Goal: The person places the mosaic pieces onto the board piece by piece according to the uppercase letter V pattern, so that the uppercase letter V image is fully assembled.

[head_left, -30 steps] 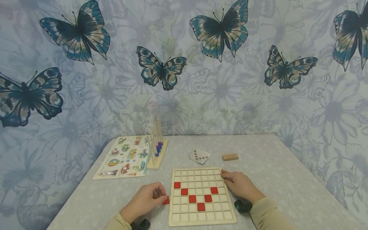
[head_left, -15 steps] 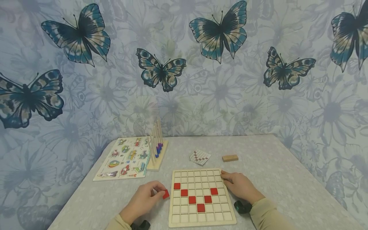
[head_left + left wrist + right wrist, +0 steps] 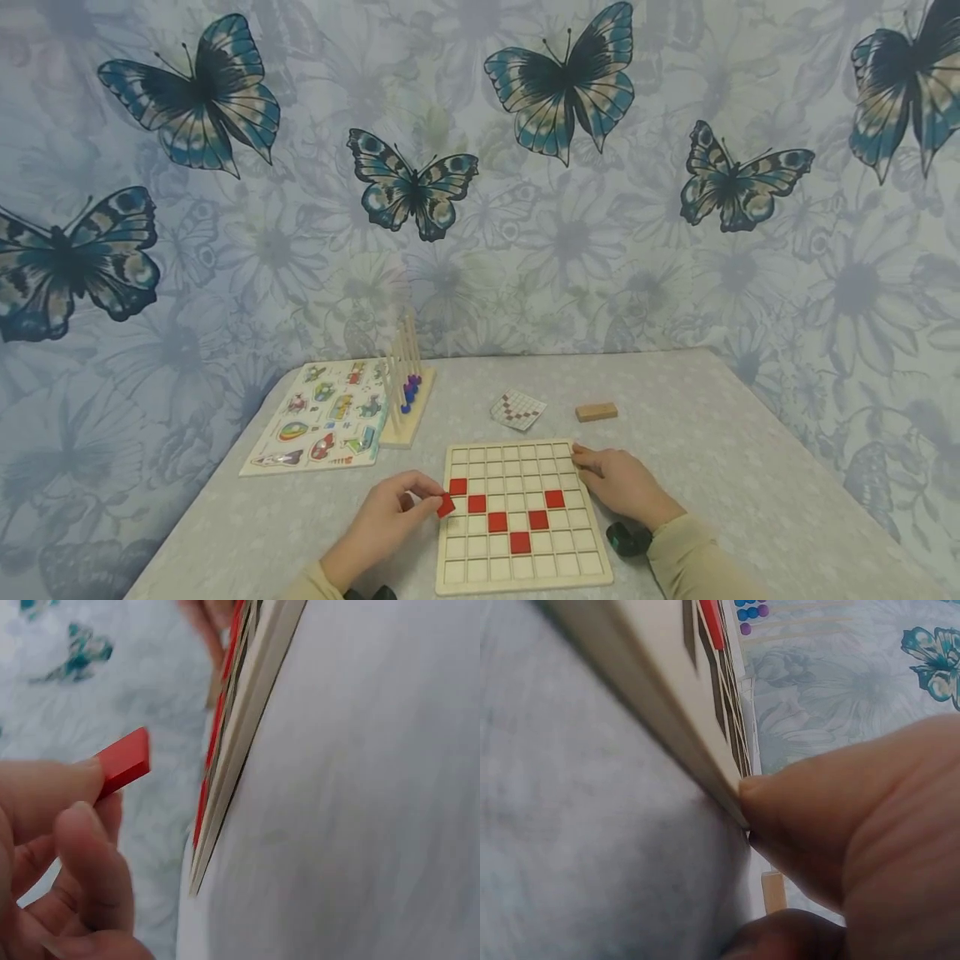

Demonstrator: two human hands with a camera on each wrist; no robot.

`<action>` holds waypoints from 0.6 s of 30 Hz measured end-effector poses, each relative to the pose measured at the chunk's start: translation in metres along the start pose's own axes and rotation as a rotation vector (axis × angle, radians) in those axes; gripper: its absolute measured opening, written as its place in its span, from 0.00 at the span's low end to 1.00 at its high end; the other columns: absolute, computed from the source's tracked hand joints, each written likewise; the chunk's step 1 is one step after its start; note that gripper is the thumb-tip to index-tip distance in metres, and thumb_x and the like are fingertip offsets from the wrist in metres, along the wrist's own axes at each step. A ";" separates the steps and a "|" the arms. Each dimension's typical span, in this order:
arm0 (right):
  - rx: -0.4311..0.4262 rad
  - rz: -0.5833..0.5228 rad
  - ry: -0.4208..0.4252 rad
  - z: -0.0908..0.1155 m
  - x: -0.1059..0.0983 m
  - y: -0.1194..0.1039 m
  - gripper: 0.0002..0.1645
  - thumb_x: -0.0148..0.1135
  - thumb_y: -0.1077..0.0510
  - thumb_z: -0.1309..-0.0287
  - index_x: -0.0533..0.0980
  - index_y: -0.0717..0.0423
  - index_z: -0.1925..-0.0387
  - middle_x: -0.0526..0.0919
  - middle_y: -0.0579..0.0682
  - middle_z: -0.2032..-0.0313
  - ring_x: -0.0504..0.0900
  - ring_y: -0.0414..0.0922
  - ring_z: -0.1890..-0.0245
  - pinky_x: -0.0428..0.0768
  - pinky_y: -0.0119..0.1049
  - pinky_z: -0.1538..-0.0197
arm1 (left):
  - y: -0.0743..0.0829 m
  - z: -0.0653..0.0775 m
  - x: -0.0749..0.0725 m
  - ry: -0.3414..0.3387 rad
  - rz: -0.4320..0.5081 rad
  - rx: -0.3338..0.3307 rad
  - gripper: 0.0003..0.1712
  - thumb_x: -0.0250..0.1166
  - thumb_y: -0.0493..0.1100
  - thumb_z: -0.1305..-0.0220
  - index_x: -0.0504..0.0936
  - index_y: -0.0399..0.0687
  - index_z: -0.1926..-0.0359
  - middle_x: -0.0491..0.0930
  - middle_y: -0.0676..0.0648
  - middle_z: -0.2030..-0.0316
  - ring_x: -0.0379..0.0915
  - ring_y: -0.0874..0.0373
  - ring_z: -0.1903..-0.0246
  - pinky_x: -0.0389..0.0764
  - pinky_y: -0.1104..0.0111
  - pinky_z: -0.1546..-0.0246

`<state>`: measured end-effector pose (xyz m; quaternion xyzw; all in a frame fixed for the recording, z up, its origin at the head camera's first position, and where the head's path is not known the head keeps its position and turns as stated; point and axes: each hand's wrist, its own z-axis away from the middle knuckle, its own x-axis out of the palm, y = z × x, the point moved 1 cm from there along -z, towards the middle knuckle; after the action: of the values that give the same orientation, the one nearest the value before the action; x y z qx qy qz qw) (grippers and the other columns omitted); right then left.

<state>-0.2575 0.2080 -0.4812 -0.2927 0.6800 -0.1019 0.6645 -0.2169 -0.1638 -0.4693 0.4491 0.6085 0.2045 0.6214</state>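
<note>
A wooden grid board (image 3: 525,587) lies flat in the middle of the table, with several red square tiles (image 3: 521,542) set in its cells in a V shape. Between thumb and fingertips my left hand (image 3: 386,512) pinches another red tile (image 3: 126,761). In the head view this tile overlaps the board's left edge, just below the leftmost set tile; the left wrist view shows it raised and tilted. At the board's far right corner, my right hand (image 3: 626,487) holds the edge, its thumb (image 3: 780,799) against the side.
Behind the board lie a small pattern card (image 3: 518,410) with a printed V and a wooden block (image 3: 597,412). A picture puzzle board (image 3: 315,417) and a peg stand (image 3: 401,429) with blue and purple beads occupy the back left. A butterfly-patterned wall (image 3: 570,275) rises behind the table.
My left hand has lifted the red tile from beside the board and brought it right, over the board's left edge. The right hand stays at the far right corner.
</note>
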 end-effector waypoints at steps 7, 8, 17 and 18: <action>-0.004 0.001 -0.002 0.000 -0.003 0.000 0.21 0.66 0.55 0.32 0.82 0.55 0.40 0.78 0.47 0.33 0.78 0.57 0.35 0.75 0.56 0.35 | 0.029 -0.021 0.021 -0.140 0.018 0.066 0.06 0.68 0.48 0.29 0.87 0.54 0.57 0.87 0.55 0.65 0.72 0.66 0.78 0.75 0.70 0.76; -0.001 0.005 -0.002 0.000 -0.003 0.000 0.21 0.66 0.55 0.31 0.82 0.55 0.40 0.78 0.47 0.33 0.78 0.57 0.34 0.75 0.56 0.35 | 0.035 -0.026 0.025 -0.139 0.003 0.072 0.05 0.68 0.48 0.29 0.87 0.55 0.57 0.87 0.56 0.65 0.73 0.66 0.75 0.76 0.70 0.73; -0.011 -0.025 -0.013 -0.002 -0.003 0.000 0.22 0.66 0.55 0.31 0.81 0.55 0.39 0.77 0.48 0.32 0.77 0.58 0.34 0.75 0.57 0.35 | 0.081 -0.070 0.069 -0.176 -0.081 0.040 0.05 0.68 0.45 0.29 0.90 0.58 0.59 0.84 0.59 0.64 0.78 0.62 0.65 0.79 0.65 0.66; -0.014 -0.021 -0.013 -0.002 -0.003 0.000 0.22 0.66 0.55 0.31 0.81 0.55 0.39 0.77 0.48 0.32 0.78 0.57 0.34 0.75 0.57 0.35 | 0.084 -0.074 0.074 -0.171 -0.102 0.039 0.05 0.68 0.45 0.30 0.90 0.59 0.60 0.84 0.60 0.65 0.77 0.64 0.64 0.78 0.65 0.64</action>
<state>-0.2596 0.2094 -0.4787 -0.3050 0.6731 -0.1021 0.6660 -0.2492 -0.0387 -0.4326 0.4455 0.5790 0.1217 0.6719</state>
